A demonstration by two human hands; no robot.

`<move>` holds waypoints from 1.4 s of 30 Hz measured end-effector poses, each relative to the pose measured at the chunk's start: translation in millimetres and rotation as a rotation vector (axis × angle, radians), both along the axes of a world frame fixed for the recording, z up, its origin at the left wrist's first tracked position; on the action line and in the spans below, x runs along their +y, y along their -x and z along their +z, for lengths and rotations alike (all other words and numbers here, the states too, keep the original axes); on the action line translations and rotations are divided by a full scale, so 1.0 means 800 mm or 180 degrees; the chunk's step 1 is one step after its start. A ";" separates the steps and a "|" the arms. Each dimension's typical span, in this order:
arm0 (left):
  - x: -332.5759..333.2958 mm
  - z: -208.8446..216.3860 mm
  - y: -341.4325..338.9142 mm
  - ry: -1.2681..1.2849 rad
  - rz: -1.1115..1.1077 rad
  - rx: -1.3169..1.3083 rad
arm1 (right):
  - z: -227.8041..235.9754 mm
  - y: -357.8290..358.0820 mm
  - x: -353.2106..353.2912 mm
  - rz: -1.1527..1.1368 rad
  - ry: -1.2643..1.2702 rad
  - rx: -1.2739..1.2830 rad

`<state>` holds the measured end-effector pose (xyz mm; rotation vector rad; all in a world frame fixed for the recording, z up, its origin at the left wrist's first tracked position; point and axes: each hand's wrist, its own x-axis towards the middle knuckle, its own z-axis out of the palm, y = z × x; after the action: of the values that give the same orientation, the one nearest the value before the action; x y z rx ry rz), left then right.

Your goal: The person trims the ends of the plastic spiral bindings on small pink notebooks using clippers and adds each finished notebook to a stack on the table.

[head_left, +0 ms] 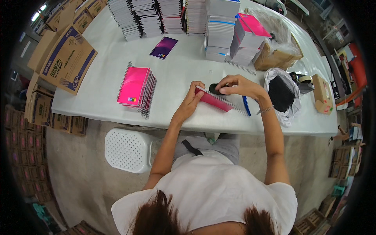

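My left hand [190,102] grips one end of a pink notebook [215,103], tilted with its bound edge upward. A wire spiral [238,109] runs along that edge and sticks out past the notebook's right end. Against the spiral, the fingers of my right hand [239,85] are closed on a small dark rounded pad [214,89], partly covered by them. A slim blue tool [246,105] lies just right of the notebook. To the left stands a stack of pink spiral notebooks [133,84], and a purple notebook [163,47] lies flat behind.
Tall stacks of notebooks [143,19] and unbound pads [222,33] line the table's back. A loose spiral [241,67] lies before them. At right are a white plastic bag [290,117] with black contents and a small carton [322,94]. Cardboard boxes [68,58] and a white stool [127,150] stand left.
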<state>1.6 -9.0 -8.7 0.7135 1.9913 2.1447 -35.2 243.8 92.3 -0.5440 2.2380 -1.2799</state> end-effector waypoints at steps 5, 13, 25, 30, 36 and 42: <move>0.005 -0.002 0.006 0.0044 0.0145 0.0124 | -0.007 0.006 -0.004 0.0192 -0.0019 0.0067; 0.002 0.001 0.001 0.0056 0.0036 0.0028 | -0.016 0.001 -0.001 -0.0325 0.0669 -0.0745; -0.001 0.006 -0.003 0.0132 -0.0010 0.0032 | -0.040 -0.024 -0.009 -0.0450 0.0510 -0.0328; 0.001 0.006 -0.004 0.0228 -0.0066 0.0006 | -0.049 -0.035 -0.001 -0.0767 0.1801 -0.1131; 0.000 0.005 -0.006 0.0052 -0.0104 -0.0258 | -0.036 -0.044 -0.019 -0.0778 0.0379 -0.0235; 0.003 0.012 -0.007 -0.0137 -0.0202 -0.0622 | -0.072 -0.029 -0.016 -0.1247 0.0460 0.0323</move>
<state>7.3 -6.6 1.0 0.5416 1.8052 2.1358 -12.1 230.7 34.9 -0.2284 2.4304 -1.6487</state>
